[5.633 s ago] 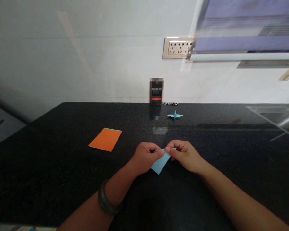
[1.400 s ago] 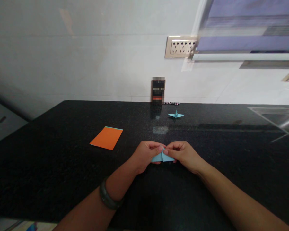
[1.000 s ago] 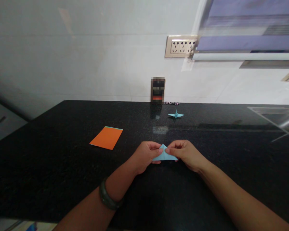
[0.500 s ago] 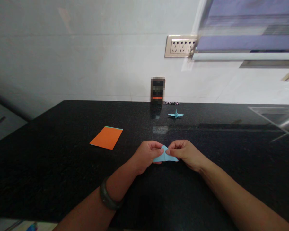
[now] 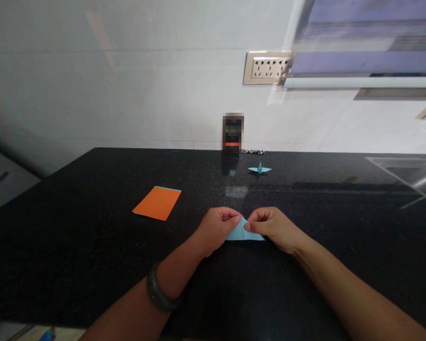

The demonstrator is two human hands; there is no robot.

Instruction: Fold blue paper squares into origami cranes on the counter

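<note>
1. Gripping the blue paper (image 5: 244, 235), the left hand (image 5: 216, 230) pinches its upper left part, thumb on the visible face, other fingers partly hidden.
2. The right hand (image 5: 276, 227) pinches the same sheet from the opposite side, its thumb lying just right of the middle crease.
3. Blue paper: folded to a roughly triangular shape, straight edge toward the wearer; held between both hands, nearer the wearer than the paper bird (image 5: 260, 169) and slightly to its left. Whether it touches the counter (image 5: 92, 265) cannot be told.
4. Paper bird (landmark): light blue, wings spread, standing on the black, speckled counter.
5. Orange paper (image 5: 157, 203): flat on the counter, left of the bird and nearer the wearer; a thin green edge shows along its far side.
6. Dark rectangular object (image 5: 233, 132): upright before the white wall (image 5: 135, 99), behind the bird and to its left. An orange band crosses its pixelated front; any lettering is unreadable.
7. Beads (image 5: 254, 152): a string lying close behind the bird, beside the foot of the dark object.
8. Socket panel (image 5: 268, 68): on the wall, above the bird.
9. Sink (image 5: 412, 173): metal, well to the right of the bird.
10. Bangle (image 5: 159, 290): dark, around the left wrist, left of the bird and nearer the wearer.
</note>
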